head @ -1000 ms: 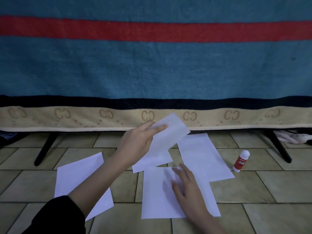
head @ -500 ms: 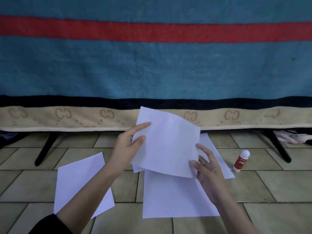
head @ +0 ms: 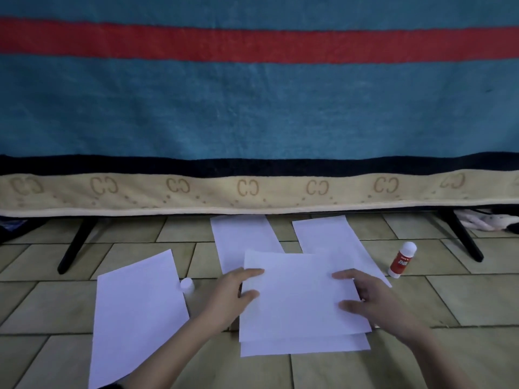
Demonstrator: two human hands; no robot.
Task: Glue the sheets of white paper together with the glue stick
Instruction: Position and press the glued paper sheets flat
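Observation:
A white sheet [head: 297, 293] lies on top of another white sheet [head: 306, 346] on the tiled floor, the lower one showing along the near edge. My left hand [head: 233, 293] grips the top sheet's left edge, thumb on top. My right hand [head: 370, 301] holds its right edge, fingers spread over the paper. Two more sheets lie behind, one at centre [head: 241, 240] and one to the right [head: 328, 237]. Another sheet [head: 134, 313] lies to the left. The red and white glue stick [head: 402, 259] stands at the right. Its white cap [head: 187, 285] sits by the left sheet.
A teal blanket with a red stripe and beige border [head: 252, 189] hangs over a frame just behind the papers. Black frame legs stand at the left [head: 74, 245] and right [head: 463, 237]. A white soft object [head: 488, 221] lies at the far right under the frame.
The sheet I held up in the air has come down flat onto the sheet on the floor. Both hands have moved down with it to its side edges.

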